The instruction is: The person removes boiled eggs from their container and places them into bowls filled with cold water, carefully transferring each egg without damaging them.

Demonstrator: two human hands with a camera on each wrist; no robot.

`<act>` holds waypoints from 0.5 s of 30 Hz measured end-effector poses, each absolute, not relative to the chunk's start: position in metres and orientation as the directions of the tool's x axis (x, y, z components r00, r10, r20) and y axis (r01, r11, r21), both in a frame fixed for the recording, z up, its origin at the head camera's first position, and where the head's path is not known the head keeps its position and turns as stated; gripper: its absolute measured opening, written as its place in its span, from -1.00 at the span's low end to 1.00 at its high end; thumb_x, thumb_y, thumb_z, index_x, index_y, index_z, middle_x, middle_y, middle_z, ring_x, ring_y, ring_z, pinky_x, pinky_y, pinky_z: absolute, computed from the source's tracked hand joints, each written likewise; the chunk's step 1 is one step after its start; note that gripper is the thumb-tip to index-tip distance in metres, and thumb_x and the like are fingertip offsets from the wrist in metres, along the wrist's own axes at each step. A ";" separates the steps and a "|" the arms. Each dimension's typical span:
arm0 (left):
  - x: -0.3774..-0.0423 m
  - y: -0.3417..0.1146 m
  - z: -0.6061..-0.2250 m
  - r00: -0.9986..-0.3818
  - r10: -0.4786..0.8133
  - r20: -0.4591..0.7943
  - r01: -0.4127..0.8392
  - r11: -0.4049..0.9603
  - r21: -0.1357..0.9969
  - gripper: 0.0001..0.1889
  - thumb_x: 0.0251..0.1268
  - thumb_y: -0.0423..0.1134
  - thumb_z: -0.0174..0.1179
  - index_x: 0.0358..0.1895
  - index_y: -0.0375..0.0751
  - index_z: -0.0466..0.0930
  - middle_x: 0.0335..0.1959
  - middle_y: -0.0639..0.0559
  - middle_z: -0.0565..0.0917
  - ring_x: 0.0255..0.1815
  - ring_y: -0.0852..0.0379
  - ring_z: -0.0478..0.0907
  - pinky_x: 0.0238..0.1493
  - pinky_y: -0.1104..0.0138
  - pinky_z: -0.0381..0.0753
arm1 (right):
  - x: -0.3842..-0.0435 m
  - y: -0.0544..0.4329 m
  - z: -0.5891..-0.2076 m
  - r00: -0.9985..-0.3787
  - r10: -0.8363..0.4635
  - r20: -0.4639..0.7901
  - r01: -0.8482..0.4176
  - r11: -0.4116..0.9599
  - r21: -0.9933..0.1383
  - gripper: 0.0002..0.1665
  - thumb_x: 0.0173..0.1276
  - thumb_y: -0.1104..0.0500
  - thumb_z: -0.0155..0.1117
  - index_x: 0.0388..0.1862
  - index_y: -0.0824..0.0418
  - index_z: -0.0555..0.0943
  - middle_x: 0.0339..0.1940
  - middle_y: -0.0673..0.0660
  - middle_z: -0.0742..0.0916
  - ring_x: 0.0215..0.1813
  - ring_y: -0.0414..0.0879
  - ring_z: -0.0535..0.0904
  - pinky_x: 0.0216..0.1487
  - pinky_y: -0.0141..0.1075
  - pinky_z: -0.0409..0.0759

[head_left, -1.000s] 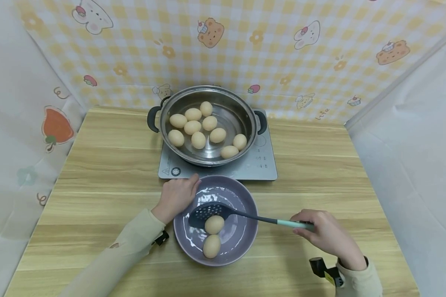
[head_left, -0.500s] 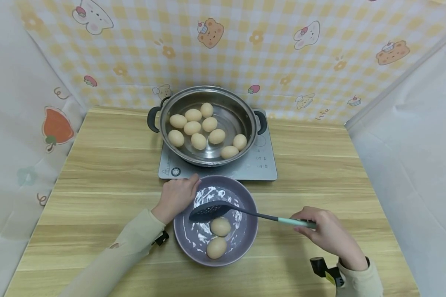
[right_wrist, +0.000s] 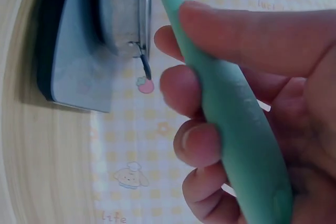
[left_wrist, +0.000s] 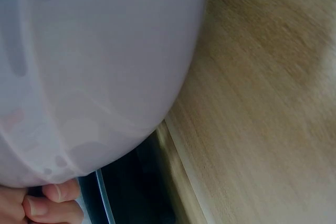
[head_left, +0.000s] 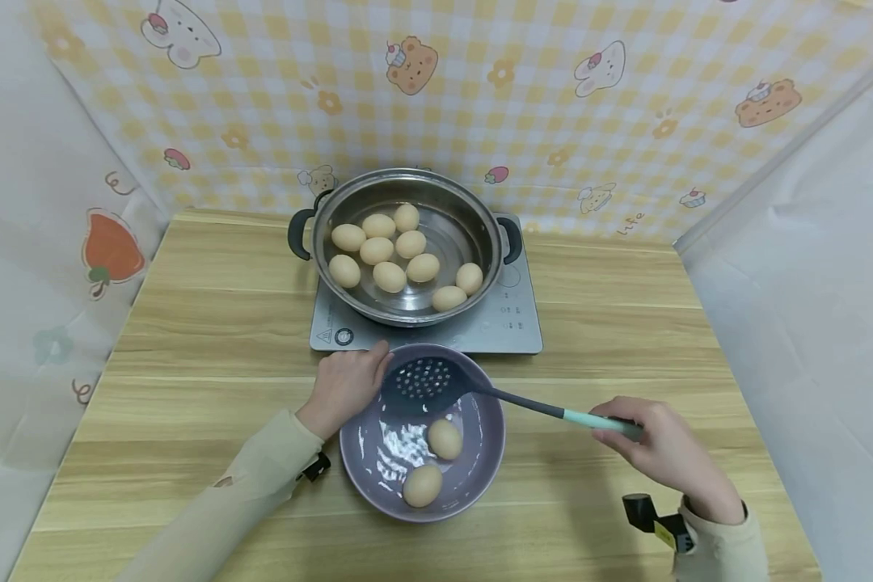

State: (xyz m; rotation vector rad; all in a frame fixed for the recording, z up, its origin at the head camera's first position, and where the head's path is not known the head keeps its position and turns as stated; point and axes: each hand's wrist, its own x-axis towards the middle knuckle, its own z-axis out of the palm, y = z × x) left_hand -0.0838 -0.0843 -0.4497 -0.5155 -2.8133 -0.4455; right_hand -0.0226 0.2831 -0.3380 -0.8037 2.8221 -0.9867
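A person's two bare hands work over a table with a pale wood-grain top (head_left: 611,315). The left hand (head_left: 343,390) grips the left rim of a round, glazed purple-grey bowl (head_left: 483,465); in the left wrist view its bent fingertips (left_wrist: 55,211) show at the bowl's outer side. The right hand (head_left: 662,444) is wrapped around the mint-green handle of a dark grey slotted skimmer (head_left: 453,388), its thumb laid along the grip. The skimmer's perforated head is over the far part of the bowl; whether it touches the glaze cannot be told. Nearer the person, two light brown eggs (head_left: 422,485) lie in the bowl, close together.

Just beyond the bowl, a wide stainless-steel pot (head_left: 451,230) with black side handles stands on a flat silver-grey cooktop (head_left: 509,331). Ten more eggs are inside it. Behind hangs a yellow-and-white checked cloth (head_left: 466,121) printed with cartoon animals.
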 end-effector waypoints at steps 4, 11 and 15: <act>-0.083 -0.085 -0.450 -0.902 0.302 0.308 0.383 0.889 0.250 -0.77 0.28 -0.17 0.01 -0.54 -0.11 0.33 -0.90 0.13 0.17 -0.87 0.16 0.16 -0.87 0.30 0.06 | -0.027 0.287 -0.332 -0.884 -0.464 0.057 -0.397 0.681 -0.615 -0.79 0.07 0.43 0.29 -0.35 0.18 0.60 -0.64 -0.20 0.46 -0.65 -0.40 0.26 -0.62 -0.43 0.29; -0.084 -0.084 -0.450 -0.905 0.293 0.308 0.372 0.896 0.244 -0.75 0.26 -0.14 0.05 -0.55 -0.11 0.35 -0.90 0.11 0.16 -0.87 0.11 0.18 -0.86 0.26 0.08 | -0.044 0.282 -0.321 -0.907 -0.420 0.024 -0.336 0.689 -0.642 -0.89 0.23 0.39 0.16 -0.30 0.22 0.57 -0.72 -0.16 0.34 -0.74 -0.38 0.14 -0.71 -0.42 0.22; -0.083 -0.084 -0.449 -0.910 0.299 0.287 0.372 0.895 0.247 -0.73 0.28 -0.12 0.02 -0.56 -0.10 0.32 -0.90 0.11 0.14 -0.87 0.11 0.18 -0.86 0.28 0.08 | -0.059 0.270 -0.317 -0.928 -0.371 0.042 -0.320 0.733 -0.601 -0.90 0.29 0.29 0.14 -0.24 0.26 0.57 -0.73 -0.10 0.34 -0.74 -0.33 0.13 -0.70 -0.40 0.21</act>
